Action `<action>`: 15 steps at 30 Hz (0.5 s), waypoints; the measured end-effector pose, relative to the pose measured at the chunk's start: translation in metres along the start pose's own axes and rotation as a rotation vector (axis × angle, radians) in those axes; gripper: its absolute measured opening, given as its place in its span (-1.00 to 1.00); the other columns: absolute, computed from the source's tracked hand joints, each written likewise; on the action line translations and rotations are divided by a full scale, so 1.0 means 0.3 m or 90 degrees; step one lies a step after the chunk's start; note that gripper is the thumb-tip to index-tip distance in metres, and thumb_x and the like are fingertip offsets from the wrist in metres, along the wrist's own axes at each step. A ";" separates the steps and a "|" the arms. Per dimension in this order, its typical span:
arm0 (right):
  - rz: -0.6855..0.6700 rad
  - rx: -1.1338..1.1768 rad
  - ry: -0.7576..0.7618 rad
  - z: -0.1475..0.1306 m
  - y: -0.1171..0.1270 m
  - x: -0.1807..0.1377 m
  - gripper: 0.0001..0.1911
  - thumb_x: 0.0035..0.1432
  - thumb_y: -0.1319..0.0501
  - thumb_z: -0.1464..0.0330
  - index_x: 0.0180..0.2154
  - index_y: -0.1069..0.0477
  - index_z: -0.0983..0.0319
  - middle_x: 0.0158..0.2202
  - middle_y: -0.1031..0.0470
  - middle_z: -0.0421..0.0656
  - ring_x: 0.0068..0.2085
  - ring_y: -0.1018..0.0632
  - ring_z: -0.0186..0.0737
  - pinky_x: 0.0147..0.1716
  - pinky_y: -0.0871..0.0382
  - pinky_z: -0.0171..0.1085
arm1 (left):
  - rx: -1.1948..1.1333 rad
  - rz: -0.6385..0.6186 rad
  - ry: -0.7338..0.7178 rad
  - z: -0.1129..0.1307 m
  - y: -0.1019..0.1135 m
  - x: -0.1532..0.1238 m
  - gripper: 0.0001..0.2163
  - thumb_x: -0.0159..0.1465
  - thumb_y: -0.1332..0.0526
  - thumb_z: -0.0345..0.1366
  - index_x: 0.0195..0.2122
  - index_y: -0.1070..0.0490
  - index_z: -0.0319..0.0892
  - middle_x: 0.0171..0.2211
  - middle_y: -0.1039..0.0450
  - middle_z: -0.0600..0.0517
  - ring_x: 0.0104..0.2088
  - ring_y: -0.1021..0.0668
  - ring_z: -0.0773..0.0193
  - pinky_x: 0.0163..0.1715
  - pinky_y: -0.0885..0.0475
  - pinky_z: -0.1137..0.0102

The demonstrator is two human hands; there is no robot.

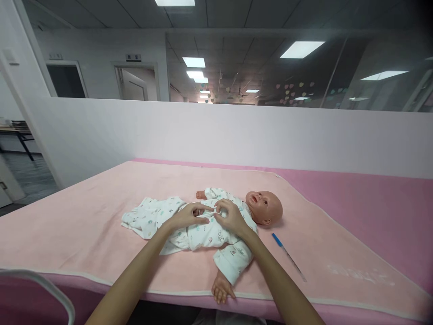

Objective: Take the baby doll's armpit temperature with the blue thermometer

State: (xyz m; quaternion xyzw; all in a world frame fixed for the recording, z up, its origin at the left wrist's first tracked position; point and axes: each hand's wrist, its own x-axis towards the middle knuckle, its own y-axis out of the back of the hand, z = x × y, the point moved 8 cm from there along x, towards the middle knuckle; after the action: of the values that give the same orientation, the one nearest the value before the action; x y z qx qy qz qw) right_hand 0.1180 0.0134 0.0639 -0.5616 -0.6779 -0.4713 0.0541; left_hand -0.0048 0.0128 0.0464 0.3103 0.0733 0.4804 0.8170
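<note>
A baby doll (265,208) lies on its back, head to the right, dressed in a white printed shirt (209,234) and matching trousers (152,216). Over its chest my left hand (191,215) reaches in from the left, finger and thumb curled onto gathered shirt cloth. Close beside it, my right hand (232,217) pinches the same shirt front, fingertips almost meeting those of the left. Whether a thin tie or only cloth is between the fingers is too small to tell. One doll arm (222,286) points toward the front edge; the other lies on the far side.
Right of the doll lies a thin stick with a blue handle (277,239). A peach blanket (84,207) covers much of the pink padded table (379,203). Behind stands a white half wall (237,135) with glass above. A curved white rail (50,286) is at the front left.
</note>
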 end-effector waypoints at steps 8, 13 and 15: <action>0.017 -0.017 0.027 0.008 -0.004 0.004 -0.87 -0.17 -0.11 0.51 -0.56 -0.17 0.19 -0.46 -0.35 -0.23 -0.36 -0.36 -0.25 -0.31 -0.22 -0.26 | 0.049 0.087 -0.015 0.008 -0.007 0.006 -0.71 0.14 -0.15 -0.15 -0.18 -0.47 -0.14 -0.61 -0.03 0.15 -0.55 -0.12 0.42 -0.55 -0.03 0.48; 0.010 -0.022 0.027 0.015 -0.008 0.005 -0.87 -0.15 -0.12 0.50 -0.54 -0.17 0.19 -0.45 -0.35 -0.23 -0.36 -0.36 -0.26 -0.32 -0.23 -0.27 | 0.106 0.154 -0.036 0.027 -0.007 0.007 -0.77 0.13 -0.14 -0.19 -0.28 -0.49 -0.17 -0.61 -0.19 0.14 -0.56 -0.18 0.42 -0.53 -0.10 0.50; 0.011 -0.020 0.027 0.013 -0.006 0.004 -0.88 -0.14 -0.12 0.49 -0.54 -0.18 0.19 -0.45 -0.35 -0.22 -0.35 -0.37 -0.26 -0.32 -0.23 -0.27 | 0.122 0.151 -0.042 0.026 -0.011 0.008 -0.77 0.14 -0.13 -0.20 -0.27 -0.49 -0.16 -0.57 -0.29 0.11 -0.54 -0.23 0.40 -0.50 -0.14 0.49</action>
State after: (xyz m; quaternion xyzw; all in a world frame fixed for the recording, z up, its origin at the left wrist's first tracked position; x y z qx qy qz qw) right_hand 0.1177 0.0172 0.0614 -0.5580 -0.6644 -0.4930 0.0636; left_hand 0.0022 0.0102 0.0512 0.4088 0.0551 0.5537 0.7233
